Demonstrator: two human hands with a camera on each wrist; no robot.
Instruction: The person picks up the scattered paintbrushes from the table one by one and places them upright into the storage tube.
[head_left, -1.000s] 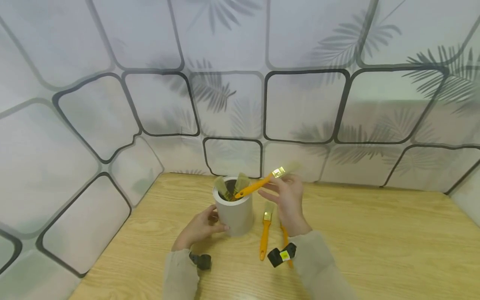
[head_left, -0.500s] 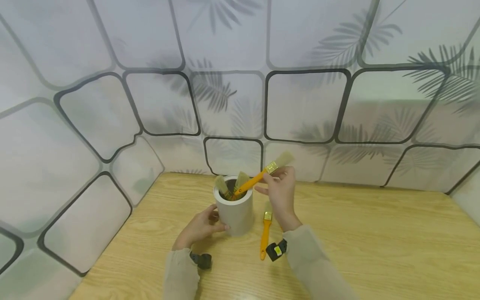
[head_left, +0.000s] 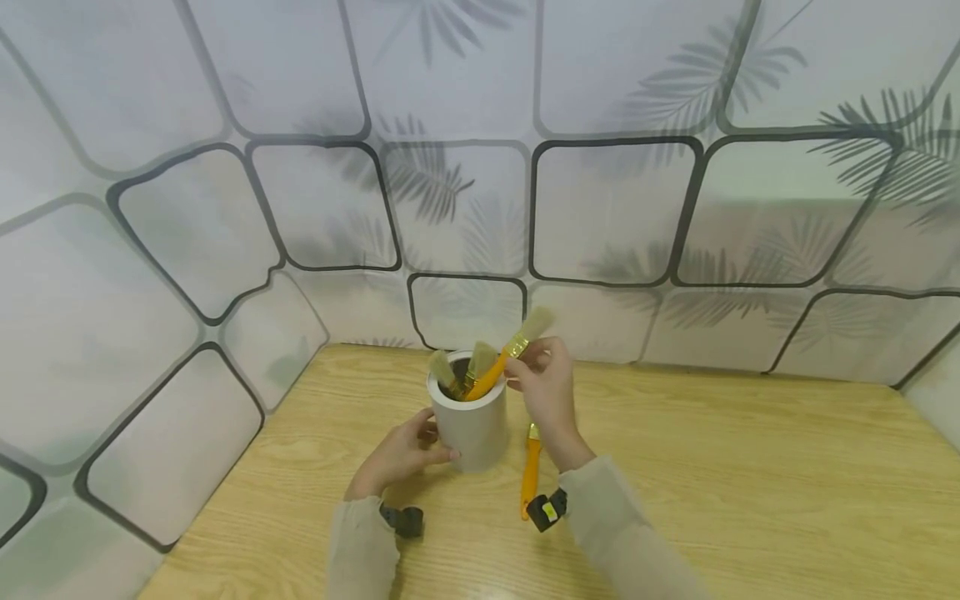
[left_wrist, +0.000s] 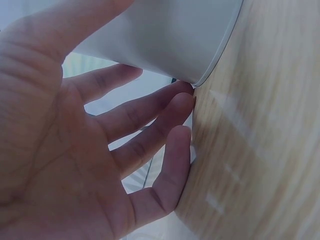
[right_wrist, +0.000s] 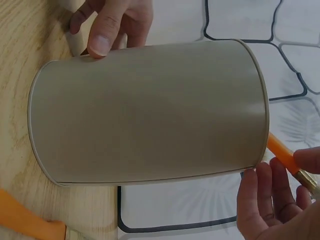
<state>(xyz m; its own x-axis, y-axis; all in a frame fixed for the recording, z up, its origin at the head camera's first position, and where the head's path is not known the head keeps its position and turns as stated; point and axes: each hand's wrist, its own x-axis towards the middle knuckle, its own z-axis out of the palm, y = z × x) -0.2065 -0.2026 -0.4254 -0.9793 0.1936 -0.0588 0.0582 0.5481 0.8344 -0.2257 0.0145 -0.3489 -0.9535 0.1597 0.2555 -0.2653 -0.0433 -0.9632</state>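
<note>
In the head view, a light grey cylindrical container [head_left: 471,437] stands upright on the wooden table. My left hand [head_left: 399,457] steadies it low down, thumb at the front and fingers around the back; in the left wrist view those fingers [left_wrist: 150,125] reach its bottom edge. My right hand [head_left: 546,392] pinches a paintbrush [head_left: 489,377] near its metal ferrule. Its orange handle slants down into the container's mouth, bristles upward. Two other paintbrushes [head_left: 482,358] stand inside, bristles up. In the right wrist view, the right fingertips [right_wrist: 250,187] are right at the rim.
One more paintbrush [head_left: 530,475] lies on the table [head_left: 750,483] to the right of the container, its bristles hidden behind the right hand. A patterned wall covering [head_left: 600,217] rises behind the table and along its left side.
My right hand has moved left, bringing the brush from above the rim to lower and steeper inside it. The right forearm now covers another brush on the table. The left hand has stayed put.
</note>
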